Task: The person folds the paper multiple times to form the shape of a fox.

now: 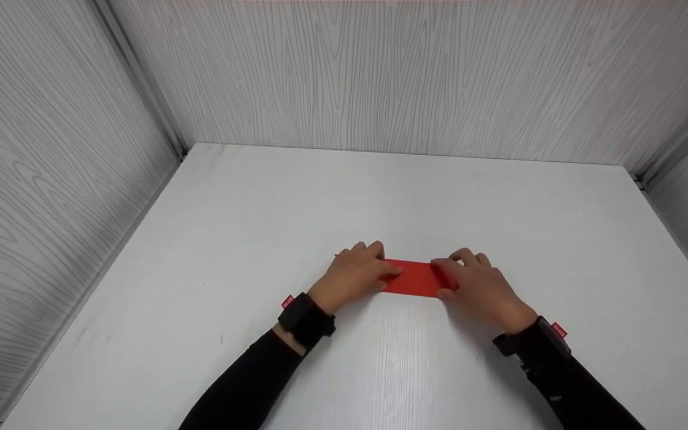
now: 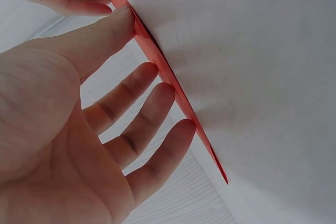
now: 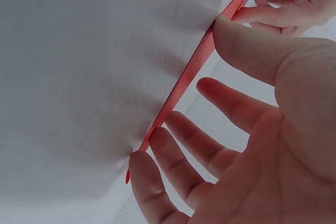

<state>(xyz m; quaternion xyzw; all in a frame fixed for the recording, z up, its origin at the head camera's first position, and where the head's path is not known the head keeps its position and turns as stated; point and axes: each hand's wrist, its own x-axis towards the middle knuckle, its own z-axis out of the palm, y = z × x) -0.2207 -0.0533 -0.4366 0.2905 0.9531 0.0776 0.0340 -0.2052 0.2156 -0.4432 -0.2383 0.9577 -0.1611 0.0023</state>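
A flat red strip of paper (image 1: 417,278) lies crosswise on the white table, with a hand at each end. My left hand (image 1: 353,272) covers its left end, thumb and fingertips resting on it. In the left wrist view the strip (image 2: 167,72) shows nearly edge-on, and the fingers (image 2: 157,98) are fairly straight and spread against it. On the right end sits my right hand (image 1: 480,289), which shades that part darker red. The right wrist view has its thumb and spread fingers (image 3: 173,153) touching along the strip (image 3: 191,72). Both ends are partly hidden under the hands.
The white table (image 1: 260,203) is bounded by grey wood-grain panels at the back (image 1: 380,77), the left (image 1: 39,179) and the right. Black bands with red tags (image 1: 307,322) sit on both wrists, above dark sleeves (image 1: 242,382).
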